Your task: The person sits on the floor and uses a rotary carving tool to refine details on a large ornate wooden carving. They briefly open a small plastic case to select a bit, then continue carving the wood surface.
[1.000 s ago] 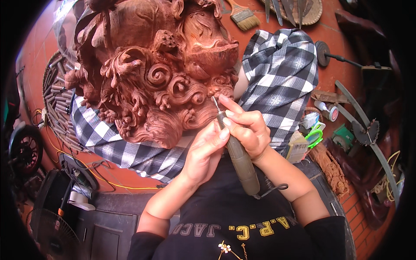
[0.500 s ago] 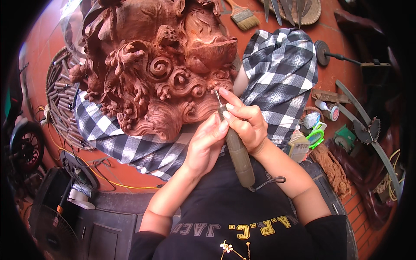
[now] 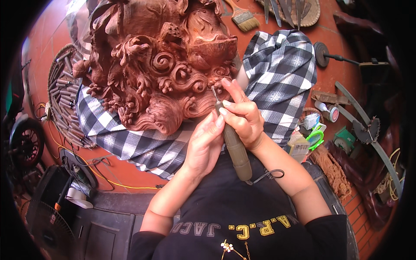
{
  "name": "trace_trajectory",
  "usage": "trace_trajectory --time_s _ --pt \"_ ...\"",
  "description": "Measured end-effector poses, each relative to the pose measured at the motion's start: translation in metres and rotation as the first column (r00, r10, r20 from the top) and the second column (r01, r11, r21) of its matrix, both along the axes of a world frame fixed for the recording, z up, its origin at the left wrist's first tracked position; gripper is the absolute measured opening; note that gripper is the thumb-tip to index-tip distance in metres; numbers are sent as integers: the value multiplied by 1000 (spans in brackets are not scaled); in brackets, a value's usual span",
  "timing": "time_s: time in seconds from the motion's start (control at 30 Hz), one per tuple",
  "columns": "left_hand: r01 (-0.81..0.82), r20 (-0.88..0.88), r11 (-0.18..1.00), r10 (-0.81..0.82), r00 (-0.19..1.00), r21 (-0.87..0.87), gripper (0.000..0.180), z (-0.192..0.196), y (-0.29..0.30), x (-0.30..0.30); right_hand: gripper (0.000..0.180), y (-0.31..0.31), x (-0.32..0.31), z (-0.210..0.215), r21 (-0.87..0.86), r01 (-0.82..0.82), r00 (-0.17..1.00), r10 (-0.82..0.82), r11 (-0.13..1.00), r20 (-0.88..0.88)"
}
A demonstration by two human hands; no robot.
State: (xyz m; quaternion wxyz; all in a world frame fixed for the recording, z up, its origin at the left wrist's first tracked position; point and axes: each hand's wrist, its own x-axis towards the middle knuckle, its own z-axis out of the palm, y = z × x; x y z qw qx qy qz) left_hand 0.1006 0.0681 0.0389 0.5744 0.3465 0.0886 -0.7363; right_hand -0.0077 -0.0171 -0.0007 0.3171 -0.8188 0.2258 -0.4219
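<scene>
A large reddish-brown wood carving [image 3: 160, 65] full of scrolls and curls rests on a black-and-white checked cloth [image 3: 277, 73] over my lap. My right hand [image 3: 242, 117] grips a slim olive-handled rotary carving tool [image 3: 234, 143], its thin bit touching the lower right edge of the carving. My left hand [image 3: 204, 143] is curled against the tool's neck from the left, fingertips pressing on it beside the right hand. A thin cord leaves the tool's rear end near my black shirt.
A round tray of several chisels [image 3: 65, 99] lies at the left on the red floor. A brush [image 3: 242, 17] and more blades sit at the top. Glue bottle [image 3: 327, 110], green scissors [image 3: 316, 136], a fan [image 3: 47, 221], and yellow cable [image 3: 112, 184] surround me.
The view has shifted slightly, so the carving appears a little to the left. Both hands keep the tool against the same lower right edge, with only small shifts.
</scene>
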Motion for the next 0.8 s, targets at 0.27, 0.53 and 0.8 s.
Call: trace_trajectory --time_s 0.27,0.53,0.8 --pt "8 13 1000 -8 1000 18 39 2 -6 -4 15 -2 -1 -4 37 -12 999 10 999 44" --pt "191 -65 962 -207 976 -198 50 27 -22 0 19 -9 -2 48 288 78 996 -89 955 26" --pt "-26 -203 974 -21 979 -226 42 23 -40 -4 19 -30 8 60 508 79 985 12 858 -172"
